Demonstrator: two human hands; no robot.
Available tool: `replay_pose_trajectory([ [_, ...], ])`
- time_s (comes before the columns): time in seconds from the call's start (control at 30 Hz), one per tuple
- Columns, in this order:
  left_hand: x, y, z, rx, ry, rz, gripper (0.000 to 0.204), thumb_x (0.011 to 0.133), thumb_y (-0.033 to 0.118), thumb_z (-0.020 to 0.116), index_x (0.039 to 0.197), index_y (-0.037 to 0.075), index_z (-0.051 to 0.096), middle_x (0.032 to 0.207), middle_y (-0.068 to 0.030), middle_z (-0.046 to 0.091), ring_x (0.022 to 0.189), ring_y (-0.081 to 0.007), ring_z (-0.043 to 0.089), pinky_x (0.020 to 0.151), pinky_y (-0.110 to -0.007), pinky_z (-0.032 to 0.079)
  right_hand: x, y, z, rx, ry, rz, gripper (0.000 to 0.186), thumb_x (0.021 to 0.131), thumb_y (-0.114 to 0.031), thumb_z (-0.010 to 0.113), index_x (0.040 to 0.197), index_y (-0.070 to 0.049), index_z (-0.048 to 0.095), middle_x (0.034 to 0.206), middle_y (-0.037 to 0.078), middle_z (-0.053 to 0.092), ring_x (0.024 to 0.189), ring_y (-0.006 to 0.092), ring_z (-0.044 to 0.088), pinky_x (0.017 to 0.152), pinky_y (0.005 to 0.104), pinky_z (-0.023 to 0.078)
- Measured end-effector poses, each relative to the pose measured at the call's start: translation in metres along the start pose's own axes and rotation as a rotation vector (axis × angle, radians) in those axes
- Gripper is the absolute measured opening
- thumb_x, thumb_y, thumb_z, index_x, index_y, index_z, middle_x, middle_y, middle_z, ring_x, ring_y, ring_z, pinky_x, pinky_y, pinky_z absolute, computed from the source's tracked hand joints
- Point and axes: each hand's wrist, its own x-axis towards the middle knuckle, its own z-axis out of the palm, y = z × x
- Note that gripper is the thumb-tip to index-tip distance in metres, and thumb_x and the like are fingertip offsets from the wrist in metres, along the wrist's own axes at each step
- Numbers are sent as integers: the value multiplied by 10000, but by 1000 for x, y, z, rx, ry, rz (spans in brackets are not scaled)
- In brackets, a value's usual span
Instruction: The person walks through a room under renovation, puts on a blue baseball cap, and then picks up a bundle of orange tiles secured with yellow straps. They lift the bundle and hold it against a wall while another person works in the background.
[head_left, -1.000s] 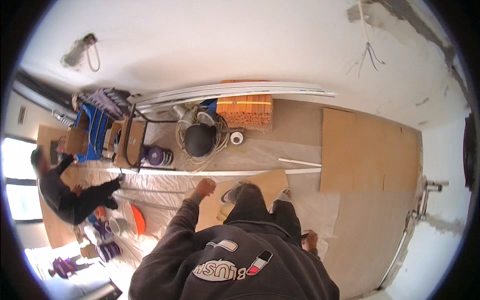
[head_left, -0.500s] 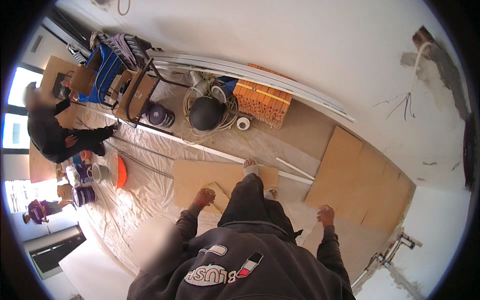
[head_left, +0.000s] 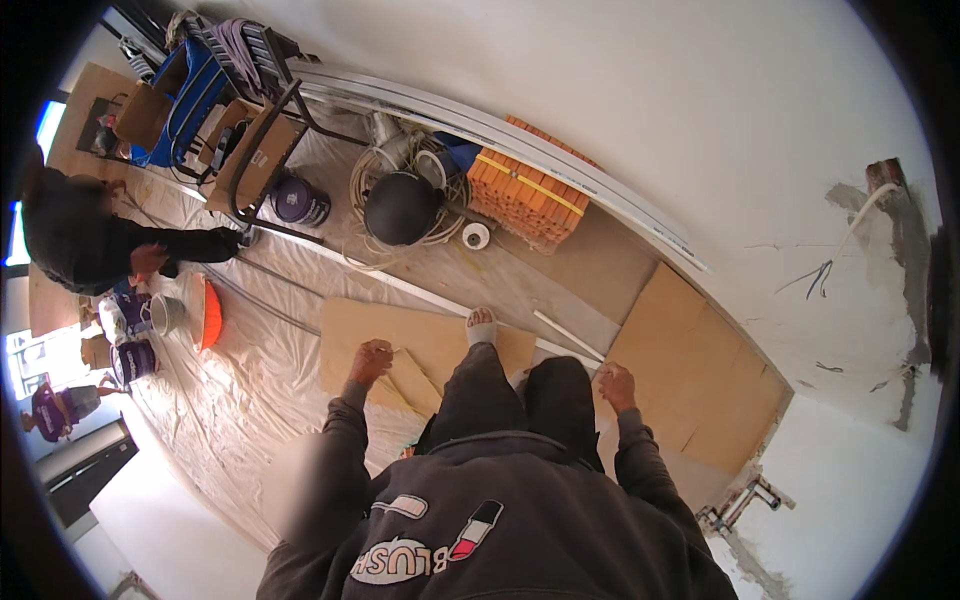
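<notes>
Our two hands, left hand (head_left: 372, 362) and right hand (head_left: 614, 387), hung loosely spread; one tan cardboard sheet (head_left: 425, 340) lay flat.

The left hand (head_left: 371, 363) hung over a board (head_left: 342, 338), the right hand (head_left: 615, 386) beside a knee (head_left: 557, 377). Bricks (head_left: 508, 203) lay near the wall (head_left: 660, 90).

The person wears a dark charcoal sweatshirt (head_left: 570, 530), its chest marked by a lipstick print (head_left: 475, 530) in black, white and pinkish red. Left of the lipstick print sit a white oval patch (head_left: 380, 565) with dark-edged lettering and, higher in view, a small pale rounded shape (head_left: 402, 507). Beyond the lipstick print come a hem band (head_left: 520, 437), black trousers (head_left: 560, 400) and a pale open-toed sandal (head_left: 481, 330). Long dark sleeves (head_left: 640, 455) flank the lipstick print, ending at bare wrists.
</notes>
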Motion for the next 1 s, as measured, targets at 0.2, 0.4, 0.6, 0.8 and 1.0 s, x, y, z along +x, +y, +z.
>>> replay_pose_trajectory([
  [0.2, -10, 6, 2, 300, 237, -80, 214, 785, 194, 626, 962, 76, 602, 781, -20, 609, 616, -116, 562, 497, -278, 438, 40, -16, -36, -75, 34, 26, 185, 760, -74, 543, 892, -18, 660, 877, 197, 656, 828, 332, 643, 742, 401, 506],
  [0.4, -19, -18, 33, 84, 334, -77, 174, 805, 180, 594, 953, 88, 601, 747, -18, 600, 608, -123, 574, 486, -264, 431, 111, -49, -67, -255, 62, -159, 218, 754, -66, 539, 939, -17, 645, 912, 201, 651, 871, 363, 619, 783, 432, 489],
  [0.6, -17, -61, 95, -125, 459, -69, 166, 828, 185, 585, 961, 87, 597, 728, -28, 594, 575, -145, 571, 477, -241, 434, 208, -99, -93, -481, -21, -487, 296, 733, -57, 576, 1026, -26, 606, 990, 189, 586, 966, 378, 551, 832, 452, 452],
  [0.8, 5, -79, 214, -458, 513, 20, 209, 848, 162, 601, 1027, 54, 593, 794, -53, 606, 649, -168, 595, 526, -258, 468, 286, -151, -143, -514, -36, -707, 376, 723, -54, 591, 1095, -12, 564, 1055, 169, 546, 1038, 356, 508, 899, 450, 420],
  [1.0, 44, 0, 333, -294, 561, 196, 367, 867, 196, 615, 1161, -14, 550, 929, -95, 627, 787, -178, 617, 680, -288, 520, 369, -102, -173, -660, 15, -538, 447, 754, -138, 618, 1167, 3, 517, 1114, 198, 529, 1064, 376, 504, 909, 452, 437],
])
